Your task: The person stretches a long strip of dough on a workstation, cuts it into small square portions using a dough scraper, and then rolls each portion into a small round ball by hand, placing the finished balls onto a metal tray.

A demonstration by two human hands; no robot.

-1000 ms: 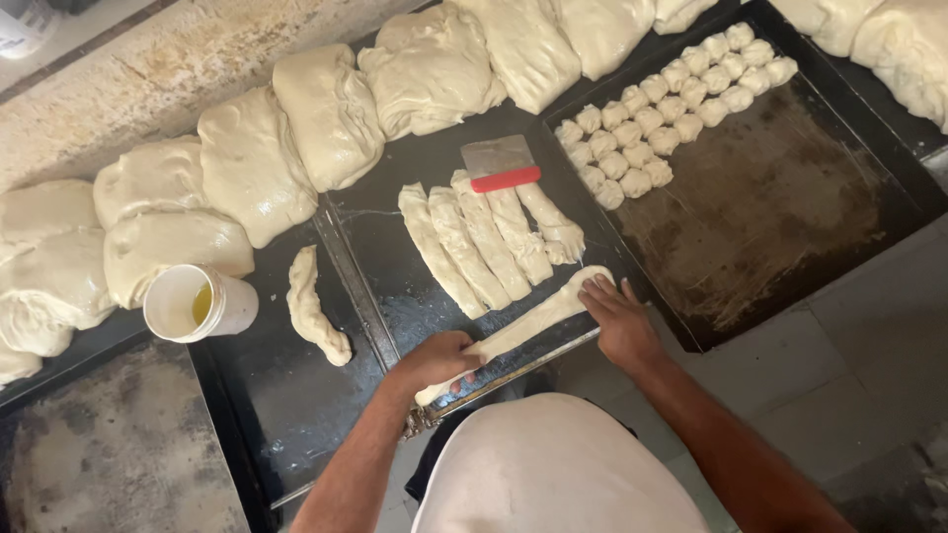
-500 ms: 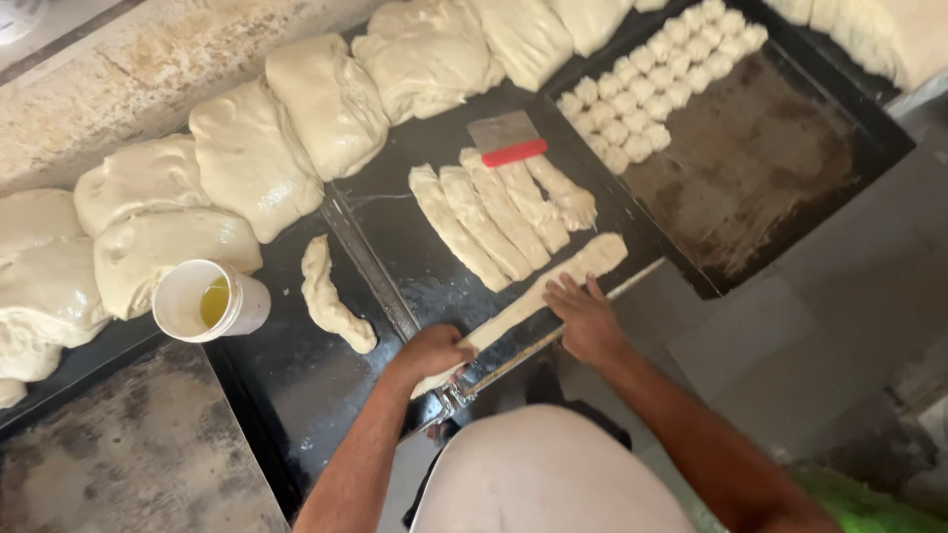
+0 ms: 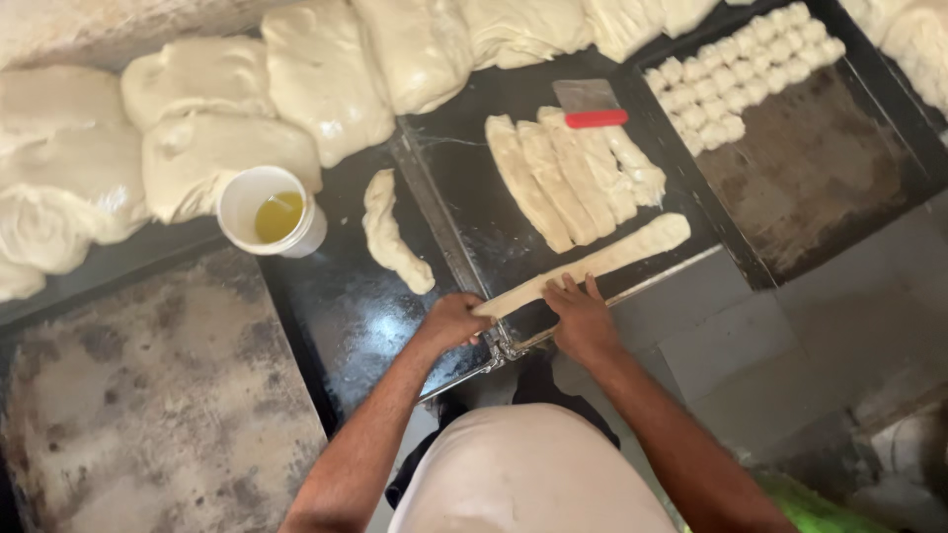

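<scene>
Head view, looking straight down. Long dough rope (image 3: 592, 265) — pale cream, smooth, faintly glossy, thin at the near end and swelling to a rounded, thicker far end — lies slantwise along the near edge of the dark oiled tray (image 3: 474, 207). Its surface looks soft, with no flour visible on it.

Left hand (image 3: 452, 322) sits at the rope's thin end, at the tray's near corner; fingers curled around or over the dough tip, but how tightly they close cannot be told from above. Right hand (image 3: 581, 318) lies just beside it, fingers (image 3: 571, 288) spread flat and extended, tips pressing on the rope rather than wrapping it — an open palm-down contact.

Further in on the tray from the rope: four finished dough strips (image 3: 573, 178) laid side by side, touching, same pale colour, somewhat uneven in outline. Beyond them, at the tray's far edge, a scraper with a red handle (image 3: 594, 118).

Off the tray's left side: one twisted dough piece (image 3: 390, 235) on the adjoining black sheet, and a white cup of yellow oil (image 3: 269, 211) just past it. Large dough mounds (image 3: 326, 79) crowd along the tray's far-left side. Off the tray's right side, a second tray carries rows of small dough balls (image 3: 741, 79), packed close.
</scene>
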